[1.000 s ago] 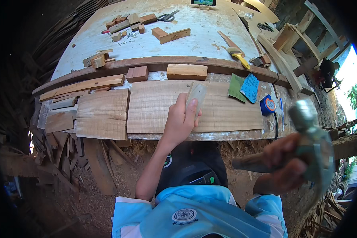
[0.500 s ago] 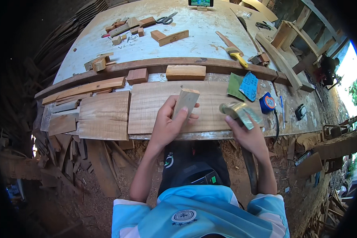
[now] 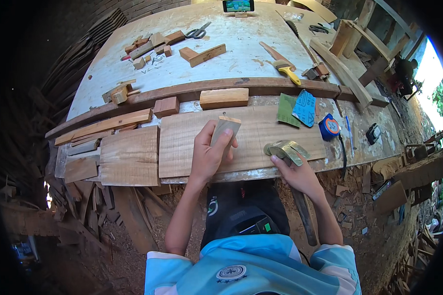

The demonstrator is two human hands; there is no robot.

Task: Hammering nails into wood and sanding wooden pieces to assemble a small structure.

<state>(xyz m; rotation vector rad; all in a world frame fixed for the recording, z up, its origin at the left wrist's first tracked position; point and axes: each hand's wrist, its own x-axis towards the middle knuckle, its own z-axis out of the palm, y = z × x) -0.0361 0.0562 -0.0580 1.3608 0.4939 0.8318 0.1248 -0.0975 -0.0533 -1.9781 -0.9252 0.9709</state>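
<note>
My left hand (image 3: 205,151) is closed round a small wooden block (image 3: 228,125), its thumb on the flat face. A thin nail (image 3: 224,114) shows at the block's top end; whether it is in the block or behind it is hard to see. Below them lies a wide flat board (image 3: 261,129) at the bench's front edge. My right hand (image 3: 300,176) grips a claw hammer (image 3: 286,149) close under its metal head, and the dark handle hangs down past my wrist. The hammer head is over the board's right part, apart from the block.
A long dark rail (image 3: 157,93) crosses the bench behind the board, with two blocks against it. Green and blue sandpaper (image 3: 305,108), a blue tape measure (image 3: 329,128) and a yellow brush (image 3: 289,73) lie right. Scissors (image 3: 198,32) and wood offcuts (image 3: 150,46) sit farther back.
The hammer has turned and stands more steadily, its head a bit lower and its handle now in sight below my hand. The block has tilted and shifted slightly left.
</note>
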